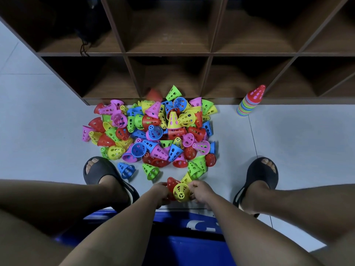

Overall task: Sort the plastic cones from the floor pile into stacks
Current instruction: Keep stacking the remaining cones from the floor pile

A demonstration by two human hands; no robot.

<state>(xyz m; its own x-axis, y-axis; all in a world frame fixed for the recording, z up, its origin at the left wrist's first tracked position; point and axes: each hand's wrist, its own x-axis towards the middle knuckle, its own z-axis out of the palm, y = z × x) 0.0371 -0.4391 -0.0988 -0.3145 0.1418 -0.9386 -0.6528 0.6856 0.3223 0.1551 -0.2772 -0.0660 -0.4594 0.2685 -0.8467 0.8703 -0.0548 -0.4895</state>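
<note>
A pile of perforated plastic cones [153, 131] in red, yellow, green, blue and pink lies on the pale floor in front of me. A tall stack of mixed-colour cones [249, 103], red on top, stands at the right by the shelf. Low in the view, my left hand [160, 191] grips a red cone [172, 184] and my right hand [200, 191] grips a yellow cone [181, 191]. The two cones touch between my hands. A second yellow cone [186, 178] lies just behind them.
A dark wooden cubby shelf [169, 54] runs along the far side behind the pile. My feet in black slippers [99, 169] [263, 175] flank the pile. I sit on a blue seat [182, 237]. Loose blue [126, 170] and green [151, 170] cones lie near my left foot.
</note>
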